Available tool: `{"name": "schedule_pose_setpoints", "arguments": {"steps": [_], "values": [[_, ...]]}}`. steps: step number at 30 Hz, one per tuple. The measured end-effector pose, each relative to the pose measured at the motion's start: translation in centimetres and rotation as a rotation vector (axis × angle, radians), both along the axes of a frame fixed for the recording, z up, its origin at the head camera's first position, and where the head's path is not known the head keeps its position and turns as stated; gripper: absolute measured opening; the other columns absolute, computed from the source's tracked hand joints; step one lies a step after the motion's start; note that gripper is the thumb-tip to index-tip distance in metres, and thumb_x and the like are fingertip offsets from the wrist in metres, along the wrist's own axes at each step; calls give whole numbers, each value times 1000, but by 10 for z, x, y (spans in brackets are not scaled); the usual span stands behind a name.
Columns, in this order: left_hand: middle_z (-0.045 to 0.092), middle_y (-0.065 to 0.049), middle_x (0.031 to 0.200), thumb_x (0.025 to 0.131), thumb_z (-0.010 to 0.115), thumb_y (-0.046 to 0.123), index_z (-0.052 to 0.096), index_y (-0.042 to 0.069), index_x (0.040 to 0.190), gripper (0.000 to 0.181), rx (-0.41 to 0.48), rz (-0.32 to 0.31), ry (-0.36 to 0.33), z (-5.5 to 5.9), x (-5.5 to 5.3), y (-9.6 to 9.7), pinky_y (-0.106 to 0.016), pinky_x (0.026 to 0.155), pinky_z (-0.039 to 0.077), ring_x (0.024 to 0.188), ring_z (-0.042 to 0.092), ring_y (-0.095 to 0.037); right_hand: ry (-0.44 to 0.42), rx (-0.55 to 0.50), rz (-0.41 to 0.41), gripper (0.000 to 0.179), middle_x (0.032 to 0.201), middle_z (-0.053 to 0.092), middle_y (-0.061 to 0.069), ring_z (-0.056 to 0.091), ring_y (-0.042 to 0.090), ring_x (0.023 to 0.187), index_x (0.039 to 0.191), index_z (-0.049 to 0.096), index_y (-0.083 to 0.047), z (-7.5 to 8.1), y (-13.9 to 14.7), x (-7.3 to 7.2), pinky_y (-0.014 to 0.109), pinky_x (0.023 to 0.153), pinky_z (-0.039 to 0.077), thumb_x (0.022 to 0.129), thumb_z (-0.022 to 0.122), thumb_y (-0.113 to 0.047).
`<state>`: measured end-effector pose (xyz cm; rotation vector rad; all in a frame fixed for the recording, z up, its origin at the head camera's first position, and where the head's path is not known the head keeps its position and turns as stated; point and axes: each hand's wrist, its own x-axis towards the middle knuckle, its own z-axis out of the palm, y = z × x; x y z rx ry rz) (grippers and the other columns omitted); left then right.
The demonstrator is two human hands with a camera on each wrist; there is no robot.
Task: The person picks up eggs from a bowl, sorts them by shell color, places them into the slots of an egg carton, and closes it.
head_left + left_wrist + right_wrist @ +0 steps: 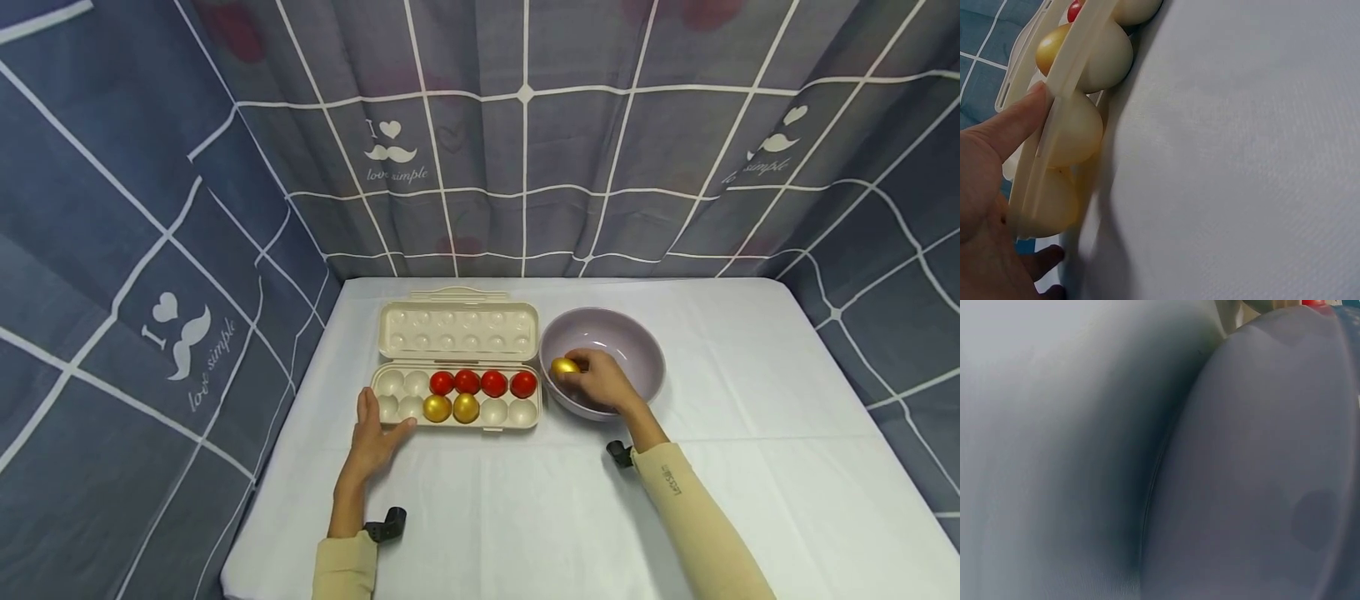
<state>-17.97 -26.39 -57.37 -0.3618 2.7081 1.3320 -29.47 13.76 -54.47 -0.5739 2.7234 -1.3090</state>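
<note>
A cream egg box (492, 427) lies with its lid (459, 331) folded back. Several red eggs (493, 383) sit toward the right of its back row, and two gold eggs (452, 408) sit mid front row. My left hand (369, 443) is at the box's front left corner, thumb touching the front rim and straight fingers along the left end. Over the left side of a mauve bowl (647, 354), my right hand (600, 379) pinches a gold egg (565, 367). In the right wrist view, only the bowl's outer wall (1247, 462) shows large; the hand is out of sight.
A white cloth (555, 508) covers the table. The bowl stands close to the right end of the box. Grey-blue checked curtains (480, 167) hang behind the table and at both sides. Each wrist carries a small black camera (386, 525).
</note>
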Motion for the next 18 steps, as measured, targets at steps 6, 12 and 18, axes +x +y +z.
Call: {"name": "schedule_pose_setpoints", "arguments": {"steps": [6, 12, 18], "values": [[-16, -22, 161, 92, 68, 40, -11, -3, 154, 109, -13, -13, 19, -1, 0, 0, -67, 112, 3, 142, -5, -56, -6, -126, -110, 38, 112, 68, 17, 65, 34, 106, 118, 65, 3, 3, 0, 2, 47, 94, 49, 90, 74, -21], [-16, -23, 161, 92, 68, 39, -11, -4, 153, 108, -10, -16, 27, 0, 1, 0, -65, 112, 3, 142, -5, -55, 0, -226, -145, 39, 112, 67, 17, 64, 33, 105, 117, 65, 2, 4, 0, 4, 44, 94, 50, 89, 75, -23], [-16, -23, 161, 93, 67, 39, -11, -4, 153, 108, -11, -20, 23, 1, 2, 0, -65, 113, 3, 142, -5, -55, 40, -357, -162, 38, 113, 64, 24, 62, 36, 107, 116, 62, 9, 22, -3, 15, 28, 88, 53, 85, 78, -8]]}}
